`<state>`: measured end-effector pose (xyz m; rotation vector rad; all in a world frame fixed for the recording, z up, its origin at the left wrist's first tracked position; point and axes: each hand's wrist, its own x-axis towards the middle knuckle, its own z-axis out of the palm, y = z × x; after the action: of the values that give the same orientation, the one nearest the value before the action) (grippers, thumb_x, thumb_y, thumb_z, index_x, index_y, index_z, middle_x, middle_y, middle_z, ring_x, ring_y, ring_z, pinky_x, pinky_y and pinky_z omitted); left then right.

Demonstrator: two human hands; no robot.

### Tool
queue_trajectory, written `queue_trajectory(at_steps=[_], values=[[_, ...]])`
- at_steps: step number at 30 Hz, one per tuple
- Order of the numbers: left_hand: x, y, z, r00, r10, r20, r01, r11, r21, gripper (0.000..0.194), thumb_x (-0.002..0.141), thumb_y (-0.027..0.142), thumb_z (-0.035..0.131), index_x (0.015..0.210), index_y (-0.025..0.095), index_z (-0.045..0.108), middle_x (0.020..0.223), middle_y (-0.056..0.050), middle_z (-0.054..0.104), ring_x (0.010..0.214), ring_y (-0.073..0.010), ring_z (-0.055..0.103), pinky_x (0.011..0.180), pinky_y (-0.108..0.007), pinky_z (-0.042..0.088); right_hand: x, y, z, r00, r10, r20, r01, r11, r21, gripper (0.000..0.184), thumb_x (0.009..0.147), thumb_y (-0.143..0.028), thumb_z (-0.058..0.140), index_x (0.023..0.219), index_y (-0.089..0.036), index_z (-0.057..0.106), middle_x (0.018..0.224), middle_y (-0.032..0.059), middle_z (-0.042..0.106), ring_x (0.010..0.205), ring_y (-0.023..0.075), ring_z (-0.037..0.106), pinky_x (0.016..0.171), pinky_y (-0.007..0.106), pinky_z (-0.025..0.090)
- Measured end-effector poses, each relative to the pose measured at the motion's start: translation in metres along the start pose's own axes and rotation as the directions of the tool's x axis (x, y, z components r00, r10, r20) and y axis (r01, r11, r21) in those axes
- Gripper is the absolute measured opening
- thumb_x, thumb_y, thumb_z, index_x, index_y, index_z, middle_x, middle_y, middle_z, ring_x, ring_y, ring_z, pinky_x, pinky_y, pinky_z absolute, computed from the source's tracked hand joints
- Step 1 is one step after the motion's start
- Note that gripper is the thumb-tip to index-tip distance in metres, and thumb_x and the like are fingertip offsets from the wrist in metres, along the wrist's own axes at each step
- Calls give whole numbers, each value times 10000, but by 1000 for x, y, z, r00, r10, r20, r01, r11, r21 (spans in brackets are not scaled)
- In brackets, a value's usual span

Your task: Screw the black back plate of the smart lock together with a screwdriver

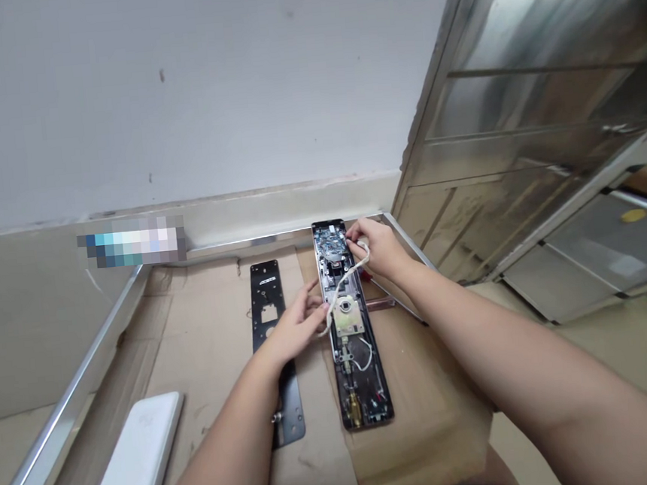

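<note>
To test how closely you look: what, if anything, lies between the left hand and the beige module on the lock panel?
The white cord, running from the right hand across the lock panel, passes between the left hand's fingertips and the beige module.

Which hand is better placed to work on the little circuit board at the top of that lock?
Probably the right hand: it seems to hold the white wire, and its fingers are right beside the circuit board of the opened door lock. The left hand sits lower, further from the board.
</note>
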<state>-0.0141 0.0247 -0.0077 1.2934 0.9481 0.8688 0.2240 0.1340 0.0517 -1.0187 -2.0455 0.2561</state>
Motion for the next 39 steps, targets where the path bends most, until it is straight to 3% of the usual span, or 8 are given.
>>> queue_trajectory(at_steps=[5, 12, 19, 26, 39], values=[[2, -7, 1, 998, -9, 60, 14, 996, -90, 947, 866, 332, 744, 1599, 273, 148, 1253, -136, 590, 846, -129, 626, 756, -274, 495, -1, 2, 0, 997, 43, 59, -40, 998, -51, 120, 779, -174, 625, 834, -222, 530, 906, 37, 669, 870, 214, 616, 784, 312, 450], [3, -11, 1, 992, 6, 124, 19, 980, -198, 1062, 805, 233, 801, 1601, 358, 110, 1526, -205, 398, 795, -96, 634, 680, -238, 498, -1, -3, -3, 987, 104, 120, -87, 986, -141, 97, 771, -215, 627, 844, -218, 563, 889, 36, 647, 801, 194, 593, 736, 289, 425], [9, -19, 1, 982, 15, 191, 42, 955, -293, 926, 765, 181, 819, 1540, 338, 338, 1588, -178, 339, 871, -138, 683, 714, -239, 530, 2, -14, -4, 984, 87, 158, -46, 968, -248, 88, 771, -189, 622, 834, -214, 567, 884, 51, 630, 845, 212, 584, 737, 291, 404], [9, -22, 3, 973, 33, 229, 47, 941, -335, 1065, 739, 129, 828, 1585, 361, 226, 1577, -154, 376, 950, -162, 680, 876, -303, 542, 2, -22, 1, 981, 37, 192, 38, 928, -371, 87, 791, -175, 612, 831, -212, 544, 838, 64, 651, 850, 245, 534, 766, 332, 359], [6, -15, 3, 967, 18, 253, 66, 947, -316, 1067, 746, 121, 820, 1588, 376, 216, 1600, -151, 346, 929, -150, 675, 830, -271, 546, 4, -27, -3, 966, 23, 256, 72, 932, -355, 121, 769, -115, 598, 800, -219, 543, 817, 32, 675, 849, 225, 512, 720, 303, 350]])
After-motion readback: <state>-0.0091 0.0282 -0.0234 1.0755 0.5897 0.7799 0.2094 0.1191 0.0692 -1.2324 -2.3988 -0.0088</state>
